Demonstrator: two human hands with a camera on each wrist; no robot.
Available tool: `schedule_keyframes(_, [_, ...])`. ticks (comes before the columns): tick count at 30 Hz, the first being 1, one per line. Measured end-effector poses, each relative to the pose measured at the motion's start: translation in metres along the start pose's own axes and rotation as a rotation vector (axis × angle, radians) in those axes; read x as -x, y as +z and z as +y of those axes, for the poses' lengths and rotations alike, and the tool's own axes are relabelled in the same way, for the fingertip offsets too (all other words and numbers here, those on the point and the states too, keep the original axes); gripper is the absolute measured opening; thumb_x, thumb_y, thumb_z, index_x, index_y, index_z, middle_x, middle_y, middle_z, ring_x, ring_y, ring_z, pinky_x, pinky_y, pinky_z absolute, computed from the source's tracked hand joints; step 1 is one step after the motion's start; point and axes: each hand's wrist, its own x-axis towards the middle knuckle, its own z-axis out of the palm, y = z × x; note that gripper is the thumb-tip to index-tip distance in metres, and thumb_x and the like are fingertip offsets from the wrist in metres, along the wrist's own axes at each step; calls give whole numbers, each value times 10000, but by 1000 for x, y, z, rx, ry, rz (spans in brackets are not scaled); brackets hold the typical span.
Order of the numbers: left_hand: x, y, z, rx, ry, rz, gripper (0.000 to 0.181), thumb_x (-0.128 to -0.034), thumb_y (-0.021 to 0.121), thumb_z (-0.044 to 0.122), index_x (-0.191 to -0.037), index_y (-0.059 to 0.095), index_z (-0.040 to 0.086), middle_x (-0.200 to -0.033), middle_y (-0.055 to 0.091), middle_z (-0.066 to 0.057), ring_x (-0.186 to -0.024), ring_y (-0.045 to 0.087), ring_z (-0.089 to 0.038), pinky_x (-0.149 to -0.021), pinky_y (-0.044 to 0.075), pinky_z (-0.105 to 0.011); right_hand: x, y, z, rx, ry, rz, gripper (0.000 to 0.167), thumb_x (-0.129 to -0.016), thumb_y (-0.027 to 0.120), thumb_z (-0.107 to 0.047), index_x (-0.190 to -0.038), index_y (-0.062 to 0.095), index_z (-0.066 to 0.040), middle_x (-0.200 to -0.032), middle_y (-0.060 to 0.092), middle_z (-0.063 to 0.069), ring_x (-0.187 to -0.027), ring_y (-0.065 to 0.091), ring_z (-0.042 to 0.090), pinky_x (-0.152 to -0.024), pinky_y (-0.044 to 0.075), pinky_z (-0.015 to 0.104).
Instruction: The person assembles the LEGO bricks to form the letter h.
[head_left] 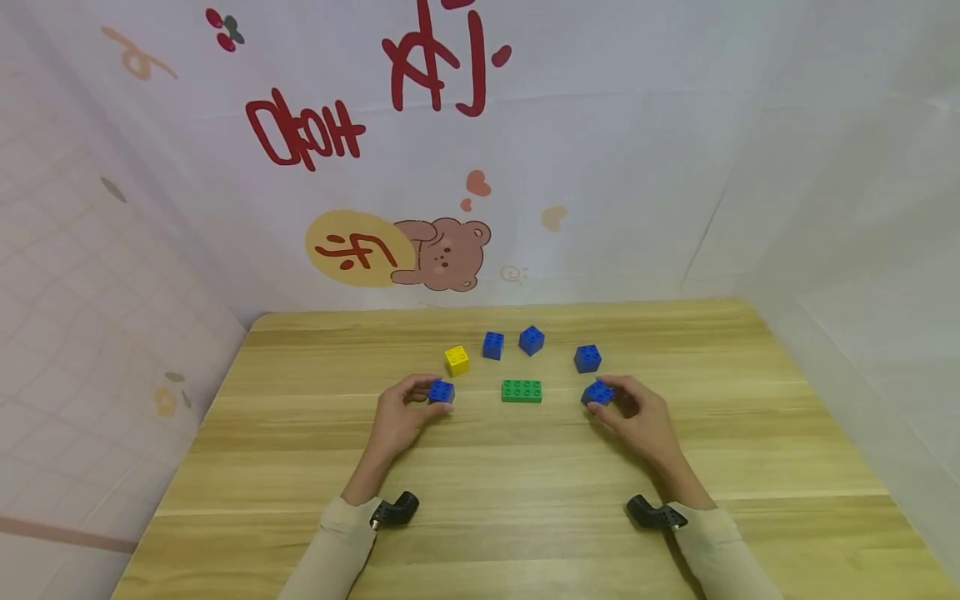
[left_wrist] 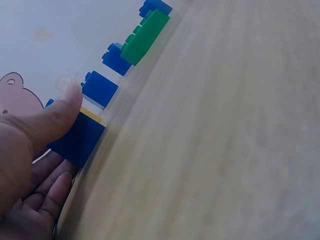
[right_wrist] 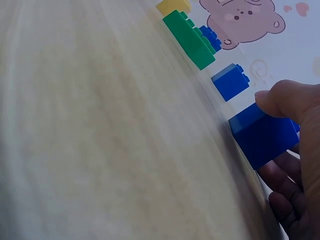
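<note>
With thumb and fingers my left hand (head_left: 402, 417) grips a blue toy brick (head_left: 442, 392), whose studs face up. On the other side, my right hand (head_left: 639, 414) pinches a second blue brick (head_left: 597, 393), turned at a slight angle. Between the two hands lies a long green brick (head_left: 522, 391), touched by neither. In the left wrist view, the left thumb (left_wrist: 55, 117) presses the near side of its blue brick (left_wrist: 80, 140). The right wrist view shows the right thumb (right_wrist: 285, 100) against the other blue brick (right_wrist: 262, 135), low at the tabletop.
Beyond the left hand stands a yellow brick (head_left: 457, 361). Farther back are more blue bricks, one left of centre (head_left: 492, 345), one turned cornerwise (head_left: 532, 340) and one behind the right hand (head_left: 588, 358). The wooden table (head_left: 517, 517) ends at a white printed backdrop (head_left: 637, 167).
</note>
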Motion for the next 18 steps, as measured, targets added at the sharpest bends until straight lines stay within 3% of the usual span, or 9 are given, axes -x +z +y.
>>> schedule_keyframes(7, [0,1,0,32,1,15,465,-786,893,132,-1222,734,94,-1157,745,-119,-986,700,-261,-870,563,-240,2,2,-2,4,-35,-12,458,-854,847,-136,-1286,695,-118,-1085,702,40,-898,620,226,-768,490,174])
schedule_keyframes(18, [3,1,1,54,-8,4,412,-826,843,36,-1220,738,92,-1158,740,-134,-968,722,-265,-853,568,-222,3,7,-3,1,-73,-39,474,-837,864,-149,-1283,704,-157,-1105,708,3,-909,614,217,-795,486,178])
